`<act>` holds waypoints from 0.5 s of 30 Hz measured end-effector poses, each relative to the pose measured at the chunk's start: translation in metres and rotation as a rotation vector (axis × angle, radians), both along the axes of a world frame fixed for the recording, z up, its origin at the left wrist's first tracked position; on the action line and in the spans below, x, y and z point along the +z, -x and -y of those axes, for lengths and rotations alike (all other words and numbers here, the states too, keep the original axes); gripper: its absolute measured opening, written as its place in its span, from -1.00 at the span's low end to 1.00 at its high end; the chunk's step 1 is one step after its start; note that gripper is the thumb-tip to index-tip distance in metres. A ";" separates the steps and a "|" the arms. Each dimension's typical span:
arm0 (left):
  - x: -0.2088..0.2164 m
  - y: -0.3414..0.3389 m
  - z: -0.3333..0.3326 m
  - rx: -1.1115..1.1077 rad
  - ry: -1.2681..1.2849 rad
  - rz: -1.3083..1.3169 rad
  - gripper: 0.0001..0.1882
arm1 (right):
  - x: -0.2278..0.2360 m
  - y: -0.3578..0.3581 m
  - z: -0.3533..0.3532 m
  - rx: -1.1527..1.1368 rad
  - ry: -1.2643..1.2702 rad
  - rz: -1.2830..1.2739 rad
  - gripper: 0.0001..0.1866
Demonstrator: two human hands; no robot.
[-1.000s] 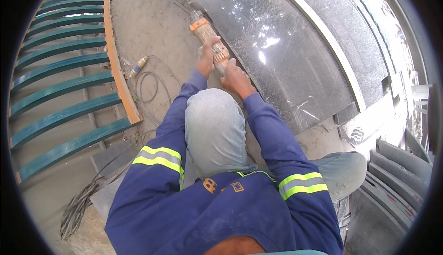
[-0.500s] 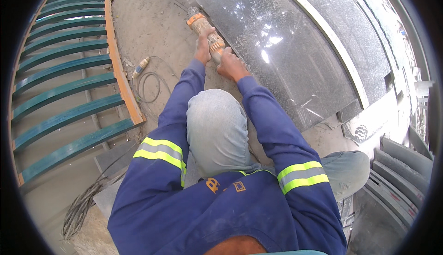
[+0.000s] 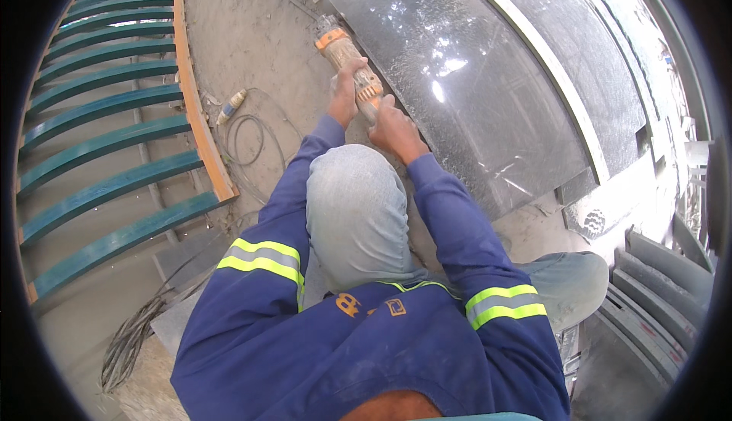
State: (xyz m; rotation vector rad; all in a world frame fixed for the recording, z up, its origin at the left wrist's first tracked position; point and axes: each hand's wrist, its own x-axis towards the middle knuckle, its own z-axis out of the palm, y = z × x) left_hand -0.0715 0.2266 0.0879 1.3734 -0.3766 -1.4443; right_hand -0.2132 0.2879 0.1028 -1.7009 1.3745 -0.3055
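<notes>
A dusty orange and beige angle grinder (image 3: 340,49) is in both my hands, its head pointing away from me. My left hand (image 3: 346,91) is closed around the middle of its body. My right hand (image 3: 398,129) grips its rear end, nearer to me. The grinder lies along the left edge of a dark polished stone slab (image 3: 457,108), with its head close to that edge. The head is small and dusty, so whether its disc touches the stone I cannot tell.
A rack of green slats (image 3: 114,163) with an orange edge rail (image 3: 200,116) runs along the left. A cable connector (image 3: 232,106) and a coiled cable (image 3: 245,140) lie on the dusty ground. More cable (image 3: 126,345) is bundled lower left. Stone pieces (image 3: 656,284) stand stacked on the right.
Both hands and the grinder have shifted slightly toward me and to the right along the slab's edge. My grip on it looks the same.
</notes>
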 end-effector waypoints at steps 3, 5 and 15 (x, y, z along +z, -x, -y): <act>0.003 0.002 -0.007 0.011 -0.030 0.004 -0.66 | 0.005 0.002 -0.010 0.002 -0.003 -0.036 -0.59; 0.002 0.002 -0.008 0.019 -0.039 0.006 -0.65 | 0.004 0.002 -0.008 0.006 -0.001 -0.033 -0.60; -0.015 -0.023 0.033 -0.020 0.007 -0.028 -0.66 | -0.009 -0.019 0.030 -0.001 0.020 0.009 -0.58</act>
